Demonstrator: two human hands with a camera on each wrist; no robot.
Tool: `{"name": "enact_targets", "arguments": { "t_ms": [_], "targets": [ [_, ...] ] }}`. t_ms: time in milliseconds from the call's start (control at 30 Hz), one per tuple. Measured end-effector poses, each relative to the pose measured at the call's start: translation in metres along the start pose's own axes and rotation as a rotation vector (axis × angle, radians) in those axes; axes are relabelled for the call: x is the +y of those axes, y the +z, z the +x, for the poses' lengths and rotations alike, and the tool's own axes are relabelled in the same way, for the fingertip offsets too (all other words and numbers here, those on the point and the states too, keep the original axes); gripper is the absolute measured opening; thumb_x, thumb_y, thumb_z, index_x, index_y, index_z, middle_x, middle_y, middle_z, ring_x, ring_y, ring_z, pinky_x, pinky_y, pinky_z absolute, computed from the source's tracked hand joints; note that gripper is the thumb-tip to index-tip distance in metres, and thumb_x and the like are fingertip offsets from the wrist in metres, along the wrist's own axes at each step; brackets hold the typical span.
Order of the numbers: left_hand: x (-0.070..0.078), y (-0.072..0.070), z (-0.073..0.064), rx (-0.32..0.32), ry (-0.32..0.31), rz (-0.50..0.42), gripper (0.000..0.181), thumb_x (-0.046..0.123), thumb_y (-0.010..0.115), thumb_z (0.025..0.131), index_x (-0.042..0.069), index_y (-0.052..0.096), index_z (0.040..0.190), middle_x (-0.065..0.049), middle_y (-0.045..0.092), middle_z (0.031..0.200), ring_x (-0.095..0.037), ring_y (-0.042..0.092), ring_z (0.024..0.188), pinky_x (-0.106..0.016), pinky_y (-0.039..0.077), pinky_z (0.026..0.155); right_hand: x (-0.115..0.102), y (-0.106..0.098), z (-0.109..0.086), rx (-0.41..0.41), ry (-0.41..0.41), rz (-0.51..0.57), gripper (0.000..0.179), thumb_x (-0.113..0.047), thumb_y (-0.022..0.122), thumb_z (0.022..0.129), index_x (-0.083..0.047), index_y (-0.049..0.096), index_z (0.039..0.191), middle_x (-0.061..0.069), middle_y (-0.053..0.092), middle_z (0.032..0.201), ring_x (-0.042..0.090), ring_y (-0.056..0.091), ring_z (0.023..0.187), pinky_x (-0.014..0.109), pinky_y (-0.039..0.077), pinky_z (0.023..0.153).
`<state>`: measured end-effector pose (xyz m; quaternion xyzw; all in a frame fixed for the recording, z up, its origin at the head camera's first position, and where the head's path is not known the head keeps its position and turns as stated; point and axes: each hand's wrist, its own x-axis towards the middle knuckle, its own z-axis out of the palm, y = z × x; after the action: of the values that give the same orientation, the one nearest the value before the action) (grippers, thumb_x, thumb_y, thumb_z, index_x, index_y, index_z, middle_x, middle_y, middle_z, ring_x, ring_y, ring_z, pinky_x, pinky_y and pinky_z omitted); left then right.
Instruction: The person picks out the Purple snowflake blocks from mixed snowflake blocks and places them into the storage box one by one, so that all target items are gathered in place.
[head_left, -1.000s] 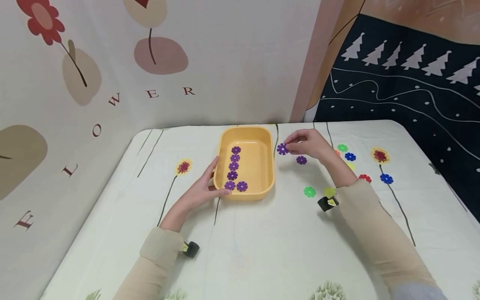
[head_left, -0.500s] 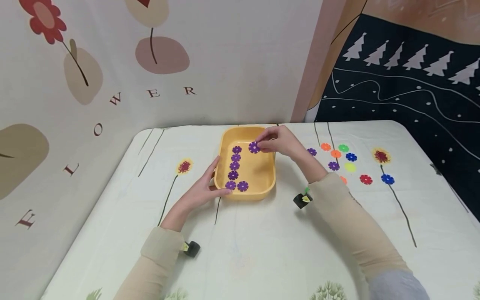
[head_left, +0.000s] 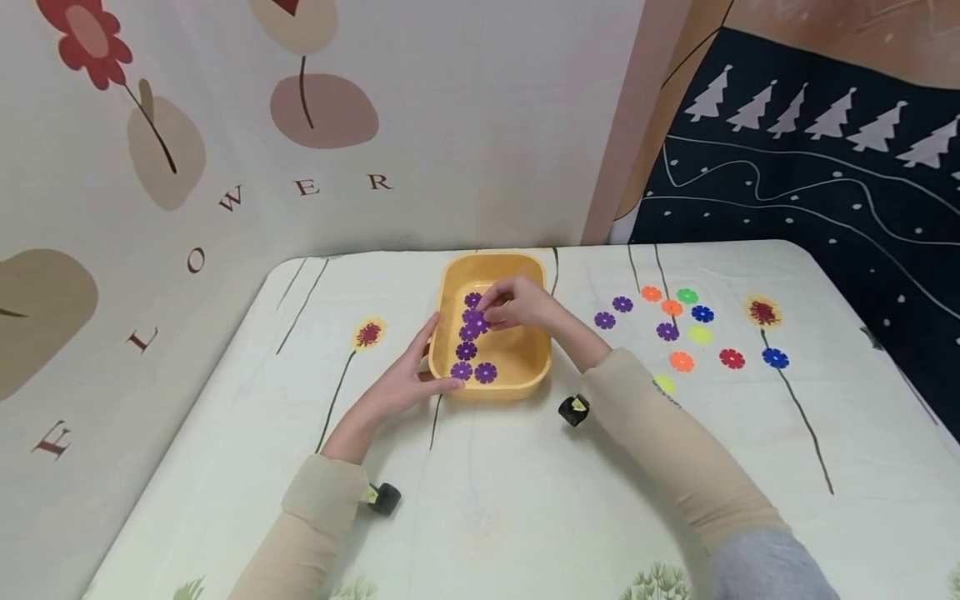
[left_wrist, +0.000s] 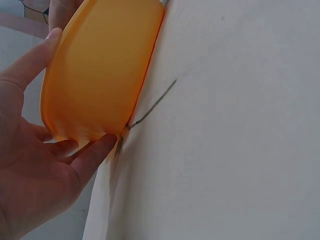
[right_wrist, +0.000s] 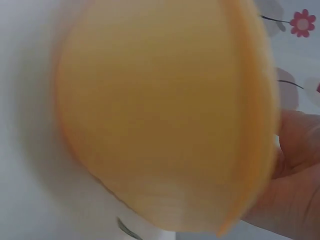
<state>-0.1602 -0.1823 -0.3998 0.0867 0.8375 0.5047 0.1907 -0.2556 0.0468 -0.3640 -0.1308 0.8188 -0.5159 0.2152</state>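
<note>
In the head view, my left hand [head_left: 395, 387] holds the yellow plastic tray [head_left: 542, 358] by its left side, thumb over the near rim. The left wrist view shows those fingers against the tray's outer wall [left_wrist: 100, 75]. My right hand [head_left: 520, 303] reaches into the tray and pinches a purple snowflake disc [head_left: 478, 322] between thumb and fingertips. That disc overlaps a column of purple discs [head_left: 466, 351] along the tray's left side. One more purple disc [head_left: 485, 372] lies beside the column's near end. In the right wrist view the tray's wall [right_wrist: 160, 115] hides my fingertips.
Right of the tray, loose purple discs [head_left: 604, 320] lie on the white patterned tablecloth [head_left: 480, 500]. Farther right are orange [head_left: 682, 362], green [head_left: 687, 296], blue [head_left: 775, 358], red [head_left: 732, 359] and yellow discs [head_left: 701, 334]. A printed curtain [head_left: 465, 192] hangs behind the table.
My right hand has carried the purple disc from right of the tray, over its rim and leftward to the column. The left hand has kept its hold on the tray.
</note>
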Motion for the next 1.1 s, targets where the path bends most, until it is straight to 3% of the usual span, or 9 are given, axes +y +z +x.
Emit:
{"name": "enact_targets", "arguments": {
  "t_ms": [333,500,800,967,1100],
  "targets": [
    [-0.001,0.001,0.001,-0.004,0.008,-0.006,0.110,0.034,0.078,0.087,0.040,-0.004,0.159,-0.016,0.007,0.169,-0.042,0.050,0.135,-0.051,0.042,0.114,0.009,0.017,0.005,-0.084,0.086,-0.289,0.012,0.003,0.063,0.092,-0.003,0.073,0.095,0.009,0.066,0.090,0.015,0.064,0.074,0.024,0.059,0.069],
    [-0.001,0.002,0.002,-0.003,0.012,-0.005,0.110,0.033,0.078,0.087,0.039,-0.004,0.159,-0.015,0.006,0.169,-0.042,0.049,0.136,-0.050,0.043,0.114,0.012,0.023,0.005,-0.068,0.101,-0.404,0.012,0.003,0.065,0.091,-0.004,0.074,0.090,0.008,0.068,0.086,0.013,0.062,0.069,0.018,0.055,0.060],
    [-0.002,0.001,0.001,-0.002,0.011,-0.008,0.110,0.032,0.078,0.087,0.039,-0.005,0.159,-0.016,0.007,0.168,-0.042,0.050,0.136,-0.051,0.042,0.114,0.012,0.029,0.003,0.000,0.088,-0.541,0.013,0.000,0.067,0.090,-0.009,0.073,0.083,0.007,0.070,0.087,0.016,0.060,0.074,0.019,0.046,0.060],
    [-0.001,0.001,0.000,-0.007,0.011,-0.019,0.112,0.034,0.078,0.086,0.040,-0.006,0.159,-0.018,0.007,0.168,-0.043,0.051,0.134,-0.050,0.043,0.113,0.010,0.030,0.001,0.012,0.061,-0.539,0.012,-0.001,0.066,0.091,-0.009,0.073,0.085,0.006,0.070,0.087,0.015,0.060,0.073,0.018,0.047,0.058],
    [0.000,0.000,0.000,0.001,-0.005,-0.016,0.112,0.035,0.080,0.085,0.042,-0.005,0.158,-0.016,0.008,0.168,-0.042,0.052,0.133,-0.050,0.043,0.114,0.006,0.027,-0.003,0.034,-0.012,-0.514,0.014,0.000,0.062,0.092,-0.007,0.074,0.090,0.006,0.069,0.088,0.014,0.058,0.070,0.017,0.044,0.056]
  ]
}}
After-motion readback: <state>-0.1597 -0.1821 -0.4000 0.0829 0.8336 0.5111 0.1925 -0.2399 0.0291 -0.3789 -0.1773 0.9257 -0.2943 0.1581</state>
